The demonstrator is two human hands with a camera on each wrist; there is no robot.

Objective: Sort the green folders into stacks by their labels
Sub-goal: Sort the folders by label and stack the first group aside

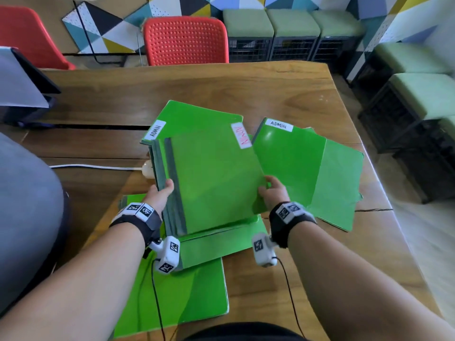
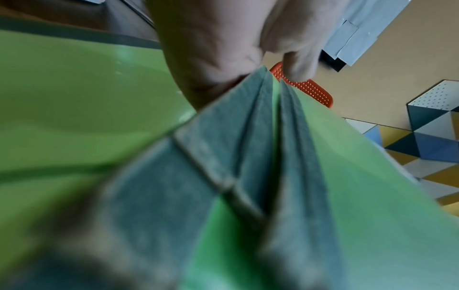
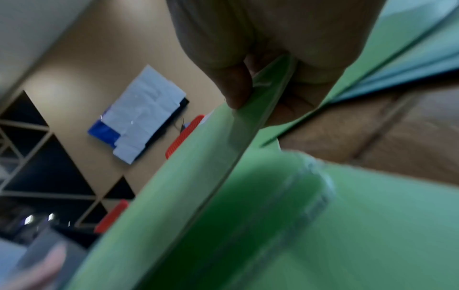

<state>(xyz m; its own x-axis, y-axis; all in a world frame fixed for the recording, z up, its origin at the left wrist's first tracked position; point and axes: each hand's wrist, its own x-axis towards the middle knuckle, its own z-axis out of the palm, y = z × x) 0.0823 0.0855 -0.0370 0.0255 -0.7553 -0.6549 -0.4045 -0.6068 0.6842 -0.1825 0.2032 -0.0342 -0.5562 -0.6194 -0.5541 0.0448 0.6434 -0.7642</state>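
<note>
I hold a bundle of green folders tilted above the table, its top one bearing a white label with red writing. My left hand grips the bundle's grey spines at the left edge. My right hand pinches the top folder's right edge between thumb and fingers. Behind lies a folder with a black ADMIN label. To the right lies another ADMIN folder over more green folders. More green folders lie under my wrists.
A wooden table carries everything. A white cable and plug lie left of the bundle. A dark device under white paper sits at the far left. A red chair and green stools stand beyond the table.
</note>
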